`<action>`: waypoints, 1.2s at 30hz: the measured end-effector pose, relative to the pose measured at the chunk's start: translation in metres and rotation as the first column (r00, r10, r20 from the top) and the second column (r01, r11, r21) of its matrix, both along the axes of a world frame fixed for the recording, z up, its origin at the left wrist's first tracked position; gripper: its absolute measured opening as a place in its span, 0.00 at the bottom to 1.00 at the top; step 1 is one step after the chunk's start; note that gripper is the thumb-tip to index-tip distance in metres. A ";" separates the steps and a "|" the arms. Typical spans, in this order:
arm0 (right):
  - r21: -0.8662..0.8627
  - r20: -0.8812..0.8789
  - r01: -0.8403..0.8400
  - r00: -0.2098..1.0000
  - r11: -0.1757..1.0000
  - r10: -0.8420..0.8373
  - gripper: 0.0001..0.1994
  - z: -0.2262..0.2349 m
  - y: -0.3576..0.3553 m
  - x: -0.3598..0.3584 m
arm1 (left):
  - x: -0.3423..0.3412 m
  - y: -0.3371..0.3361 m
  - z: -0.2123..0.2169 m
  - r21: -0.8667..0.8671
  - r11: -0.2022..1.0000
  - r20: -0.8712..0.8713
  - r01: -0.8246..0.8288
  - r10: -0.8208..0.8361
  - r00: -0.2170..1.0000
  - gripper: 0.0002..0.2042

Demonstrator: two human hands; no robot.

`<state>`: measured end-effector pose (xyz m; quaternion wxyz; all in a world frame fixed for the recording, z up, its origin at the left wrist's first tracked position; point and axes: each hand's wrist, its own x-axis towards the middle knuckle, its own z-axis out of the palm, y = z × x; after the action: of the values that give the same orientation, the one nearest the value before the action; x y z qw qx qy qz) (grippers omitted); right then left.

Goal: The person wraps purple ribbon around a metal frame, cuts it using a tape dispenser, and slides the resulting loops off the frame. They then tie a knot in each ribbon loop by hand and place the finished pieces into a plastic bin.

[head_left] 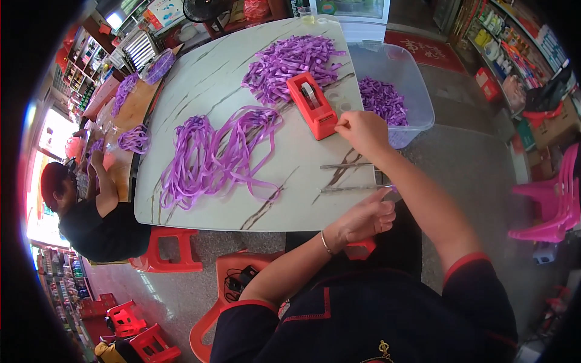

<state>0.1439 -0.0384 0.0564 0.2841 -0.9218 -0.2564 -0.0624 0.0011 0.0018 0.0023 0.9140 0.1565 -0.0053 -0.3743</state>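
Note:
My right hand [365, 134] is beside the front end of a red tape dispenser [312, 107], thumb and forefinger pinched together. Whatever may be between those fingertips is too small to make out. Below it, just off the table's right edge, my left hand [368, 216] has its fingers curled, with a small bit of purple ribbon [393, 189] showing at the fingertips. Two thin straight rods [345, 190] lie at the table edge by this hand. A heap of folded purple ribbon pieces [296, 63] sits behind the dispenser. Long loose purple ribbons [203, 157] spread over the table's left part.
The marbled white table [206, 91] has a clear plastic bin [417, 106] of purple ribbon pieces at its right. A person in dark clothes [103, 224] sits at a wooden table on the left. Red stools [172, 251] and stacked pink chairs [554, 196] stand around.

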 end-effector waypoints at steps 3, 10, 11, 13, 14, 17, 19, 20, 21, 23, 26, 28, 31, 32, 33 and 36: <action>0.205 -0.366 -0.141 0.907 0.969 0.210 0.09 -0.012 -0.037 0.017 | 0.003 -0.001 -0.002 -0.010 1.000 -0.003 0.017 -0.017 1.000 0.24; 0.090 -0.625 -0.396 0.692 0.914 0.361 0.08 0.040 -0.107 0.006 | 0.001 0.001 0.003 0.022 1.000 -0.029 -0.007 0.008 1.000 0.19; 0.051 -0.639 -0.419 0.684 0.906 0.352 0.09 0.035 -0.113 0.006 | 0.001 0.001 0.003 0.021 1.000 -0.029 0.001 0.000 1.000 0.19; -0.023 -0.656 -0.447 0.681 0.894 0.324 0.09 0.034 -0.115 0.001 | 0.002 0.000 0.002 0.001 1.000 -0.007 0.002 -0.002 1.000 0.19; -0.094 -0.673 -0.480 0.677 0.872 0.300 0.09 0.035 -0.115 -0.001 | 0.002 -0.001 0.001 0.000 1.000 -0.006 0.007 -0.007 1.000 0.19; -0.157 -0.659 -0.507 0.693 0.848 0.292 0.10 0.027 -0.115 0.000 | 0.002 0.000 -0.001 -0.034 0.999 -0.022 0.001 -0.002 1.000 0.24; -0.216 -0.651 -0.512 0.710 0.831 0.268 0.10 0.025 -0.114 0.000 | 0.002 -0.001 -0.003 -0.042 0.999 -0.008 0.007 -0.007 1.000 0.22; -0.270 -0.623 -0.501 0.742 0.822 0.248 0.11 0.024 -0.114 0.000 | 0.002 -0.001 -0.004 -0.042 0.999 -0.005 0.006 -0.006 1.000 0.22; -0.322 -0.592 -0.487 0.773 0.812 0.229 0.11 0.023 -0.114 -0.001 | 0.001 -0.001 -0.005 -0.042 0.999 -0.008 0.007 -0.008 1.000 0.22; -0.382 -0.528 -0.459 0.821 0.802 0.218 0.11 0.021 -0.112 -0.005 | 0.001 -0.001 -0.005 -0.042 0.999 -0.011 0.005 -0.006 1.000 0.22; -0.468 -0.423 -0.403 0.884 0.786 0.201 0.11 0.020 -0.108 -0.010 | 0.001 0.000 -0.004 -0.036 0.999 -0.005 0.007 -0.007 1.000 0.20; -0.497 -0.384 -0.379 0.903 0.781 0.194 0.11 0.020 -0.106 -0.012 | 0.002 0.000 -0.003 -0.045 0.999 0.003 0.004 -0.004 1.000 0.18; -0.523 -0.332 -0.343 0.925 0.780 0.184 0.10 0.021 -0.105 -0.014 | 0.002 0.000 -0.002 -0.059 0.998 0.006 0.007 -0.007 1.000 0.17; -0.549 -0.326 -0.334 0.930 0.766 0.172 0.12 0.022 -0.105 -0.014 | 0.002 0.000 -0.002 -0.057 0.998 0.005 0.007 -0.006 1.000 0.17; -0.574 -0.319 -0.324 0.934 0.752 0.159 0.13 0.022 -0.105 -0.013 | 0.003 0.000 -0.002 -0.045 0.999 0.002 0.004 -0.004 1.000 0.17; -0.633 -0.263 -0.268 0.957 0.726 0.123 0.17 0.022 -0.108 -0.012 | 0.003 -0.001 -0.001 -0.030 1.000 0.001 0.004 -0.004 1.000 0.18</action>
<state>0.1320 -0.1461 0.0781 -0.0318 -0.9311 -0.3276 0.1574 0.0041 0.0009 0.0016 0.9155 0.1428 -0.0118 -0.3760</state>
